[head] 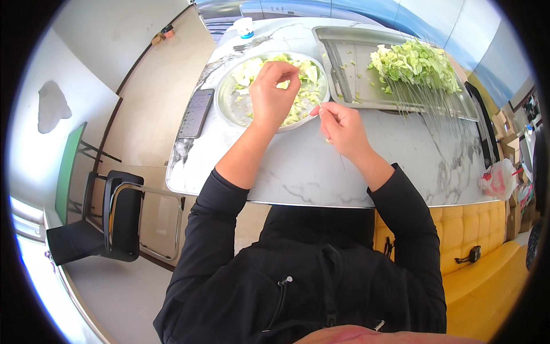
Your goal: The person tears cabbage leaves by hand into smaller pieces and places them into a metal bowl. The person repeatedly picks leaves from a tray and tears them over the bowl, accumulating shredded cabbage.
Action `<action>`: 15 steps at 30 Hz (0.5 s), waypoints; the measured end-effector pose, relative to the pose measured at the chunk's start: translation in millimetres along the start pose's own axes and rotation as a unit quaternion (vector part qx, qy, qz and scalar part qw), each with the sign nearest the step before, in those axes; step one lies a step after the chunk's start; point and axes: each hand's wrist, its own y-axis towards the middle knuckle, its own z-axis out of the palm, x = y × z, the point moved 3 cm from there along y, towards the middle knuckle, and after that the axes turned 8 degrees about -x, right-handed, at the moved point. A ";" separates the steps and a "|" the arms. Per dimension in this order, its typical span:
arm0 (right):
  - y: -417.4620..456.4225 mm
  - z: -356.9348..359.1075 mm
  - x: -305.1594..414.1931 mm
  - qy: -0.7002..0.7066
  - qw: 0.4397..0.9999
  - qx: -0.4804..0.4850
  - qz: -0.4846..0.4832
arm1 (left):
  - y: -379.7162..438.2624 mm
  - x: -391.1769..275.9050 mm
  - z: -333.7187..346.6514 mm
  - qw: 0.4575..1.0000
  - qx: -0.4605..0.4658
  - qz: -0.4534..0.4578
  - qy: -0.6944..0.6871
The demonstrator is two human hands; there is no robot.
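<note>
My left hand (275, 94) is over a round metal tray (224, 107), thumb and forefinger brought together; whether a scrap of leaf sits between them is hard to see. Torn pale-green leaves (247, 71), apparently lettuce or cabbage, lie in this tray. At its right rim my right hand (343, 127) pinches a thin skewer (342, 162), whose lower end sticks out below the palm. To the right, a rectangular metal tray (365, 92) holds a heap of skewered leaves (414, 64), their thin sticks fanning over the near edge. Bare skewers (337, 64) lie along that tray's left side.
Left of the round tray is a smartphone (197, 114) with its screen lit. A paper cup (244, 28) stands at the marble-patterned table's (300, 172) far side. A plastic bag (498, 178) sits at the right end. A yellow bench (472, 279) and black chair (122, 215) flank me.
</note>
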 end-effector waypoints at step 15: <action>15.0 -16.0 -7.1 -0.015 0.999 -0.039 0.005 | -5.0 69.0 3.6 0.882 0.332 0.125 0.311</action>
